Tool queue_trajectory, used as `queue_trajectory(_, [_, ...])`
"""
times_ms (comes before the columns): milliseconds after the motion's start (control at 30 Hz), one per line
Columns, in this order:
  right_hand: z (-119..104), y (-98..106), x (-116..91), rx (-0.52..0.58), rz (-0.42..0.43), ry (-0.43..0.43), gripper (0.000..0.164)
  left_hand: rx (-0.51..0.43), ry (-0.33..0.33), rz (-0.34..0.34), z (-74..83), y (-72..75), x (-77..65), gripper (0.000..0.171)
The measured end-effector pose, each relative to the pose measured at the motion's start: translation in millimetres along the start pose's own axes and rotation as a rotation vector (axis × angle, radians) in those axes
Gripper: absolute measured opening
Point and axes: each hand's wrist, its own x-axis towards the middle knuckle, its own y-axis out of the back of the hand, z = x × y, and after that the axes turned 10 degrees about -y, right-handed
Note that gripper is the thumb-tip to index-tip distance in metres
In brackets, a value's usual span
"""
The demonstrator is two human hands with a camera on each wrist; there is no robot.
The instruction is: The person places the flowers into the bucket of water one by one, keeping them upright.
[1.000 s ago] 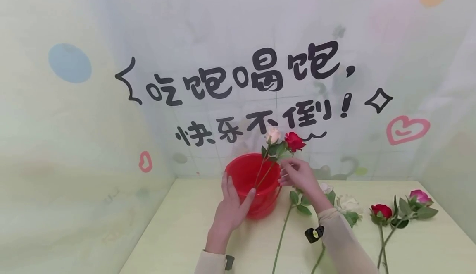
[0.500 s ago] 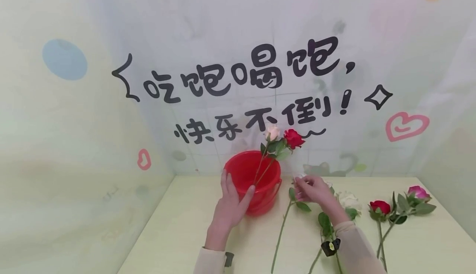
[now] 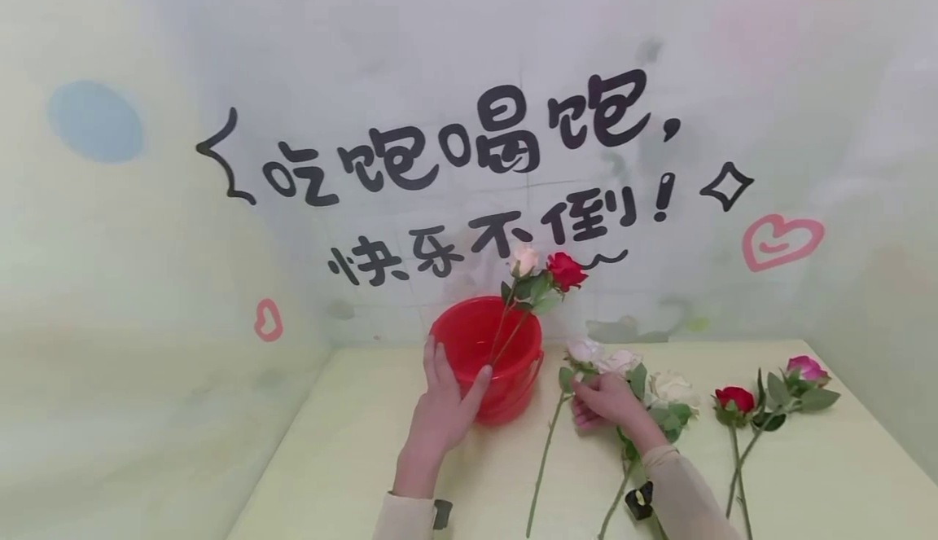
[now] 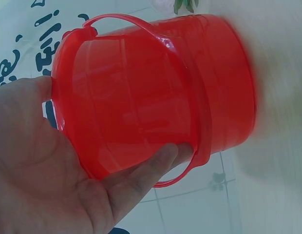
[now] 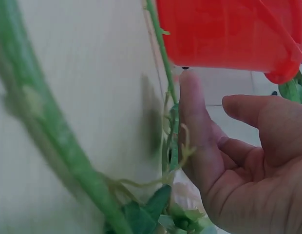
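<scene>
Bucket [image 3: 510,391] held by L hand [image 3: 442,414], pale rose [image 3: 584,350] nr R hand [image 3: 610,403].

Room spans the table [image 3: 330,442] left of the bucket [image 3: 506,401] — rightward, loose roses [image 3: 672,389] and the right hand [image 3: 614,404] obstruct.

We're looking into a small screened nook, seemingly a booth set around a table, and the pictures aren't settling whether a home, a shop or an office is surrounding it. The pale table [image 3: 337,442] is running right up to the back wall [image 3: 440,43]. The left wall [image 3: 168,271] and right wall [image 3: 883,312] are closing in at the sides, looking like printed sheeting. Bold black Chinese lettering [image 3: 506,133] is cheering on eating and drinking one's fill! A pink heart [image 3: 781,244] and blue spot [image 3: 95,121] are brightening things, while faint tile-like lines [image 4: 195,193] are crossing behind.
</scene>
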Motion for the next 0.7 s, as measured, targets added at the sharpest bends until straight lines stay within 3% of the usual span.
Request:
queue_trajectory(100, [3, -9, 3, -0.031, 0.007, 0.012, 0.045, 0.008, 0.012, 0.001, -1.0, 2.3, -1.0, 0.11])
queue_trajectory(400, [5, -25, 6, -0.11, 0.096, -0.056, 0.045, -0.006, 0.0, 0.005, -3.1, -0.6, 2.4, 0.111])
queue_trajectory(700, [2, -37, 9, -0.229, 0.173, -0.053, 0.044, -0.009, -0.002, 0.002, -3.2, -0.3, 1.2, 0.112])
